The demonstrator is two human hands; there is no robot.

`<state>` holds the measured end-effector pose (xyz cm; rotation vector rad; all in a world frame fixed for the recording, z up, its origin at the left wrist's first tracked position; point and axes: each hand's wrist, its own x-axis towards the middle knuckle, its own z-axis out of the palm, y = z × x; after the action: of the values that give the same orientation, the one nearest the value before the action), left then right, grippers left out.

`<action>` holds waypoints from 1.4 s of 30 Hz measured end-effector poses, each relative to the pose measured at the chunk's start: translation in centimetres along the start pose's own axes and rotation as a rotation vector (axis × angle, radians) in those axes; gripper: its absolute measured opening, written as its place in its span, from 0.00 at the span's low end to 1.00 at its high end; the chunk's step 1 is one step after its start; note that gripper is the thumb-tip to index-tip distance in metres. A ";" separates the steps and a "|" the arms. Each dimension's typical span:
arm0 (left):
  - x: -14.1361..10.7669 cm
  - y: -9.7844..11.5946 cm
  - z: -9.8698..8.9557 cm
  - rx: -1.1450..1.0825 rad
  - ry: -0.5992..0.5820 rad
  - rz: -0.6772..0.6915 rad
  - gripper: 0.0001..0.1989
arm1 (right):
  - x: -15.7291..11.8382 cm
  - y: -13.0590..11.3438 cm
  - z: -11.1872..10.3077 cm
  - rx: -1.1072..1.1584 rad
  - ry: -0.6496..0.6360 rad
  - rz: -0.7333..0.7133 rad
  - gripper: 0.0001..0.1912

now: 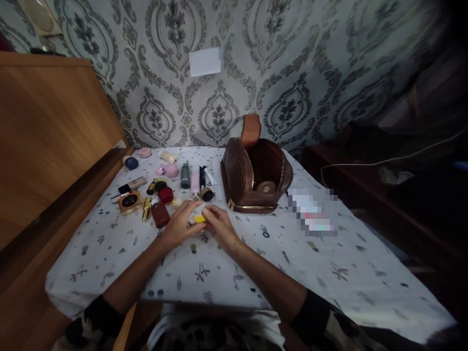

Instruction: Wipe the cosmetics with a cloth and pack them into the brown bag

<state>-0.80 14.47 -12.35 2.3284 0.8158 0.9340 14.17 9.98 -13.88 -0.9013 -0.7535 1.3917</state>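
Observation:
Between both hands is a small whitish item with a yellow patch point(199, 219); its exact kind is hidden by the fingers. My left hand point(179, 225) curls around its left side, while my right hand point(222, 227) pinches it from the right. Just left of my left hand stands a dark red bottle point(160, 215) with a white cap. Beyond the hands are a pink tube point(195, 183), a dark green bottle point(185, 176) and a round black-lidded jar point(207, 195). A brown cosmetic bag point(237, 168) sits unzipped to the right, its flap raised.
More cosmetics cover the table's left side: an orange compact point(130, 202), a gold lipstick point(146, 208), a red jar point(165, 195), a cream tube point(168, 157) and a pink round container point(171, 170). A blurred-out flat object point(310, 212) lies right of the bag. A wooden panel point(54, 141) borders the left.

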 end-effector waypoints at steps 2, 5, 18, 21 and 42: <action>0.0 -0.1 0.0 -0.009 0.016 -0.007 0.23 | -0.1 -0.2 0.0 0.030 -0.013 0.020 0.27; 0.0 0.0 -0.3 -0.050 0.042 -0.005 0.20 | -0.3 -0.4 0.0 0.032 -0.067 0.046 0.27; 0.3 0.7 -1.2 -0.004 0.242 -0.123 0.16 | -0.3 0.5 0.2 -0.094 -0.162 0.054 0.30; 0.5 1.1 -1.3 -0.033 0.300 -0.184 0.14 | -1.0 -0.7 0.1 -0.185 -0.156 0.041 0.27; 11.0 10.8 7.1 0.298 -0.508 0.049 0.22 | 2.0 -21.2 -11.6 -0.880 0.085 -0.575 0.22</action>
<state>14.55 12.86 -5.29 2.6779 0.7178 0.2143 34.67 11.72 -1.05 -1.2580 -1.4669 0.4753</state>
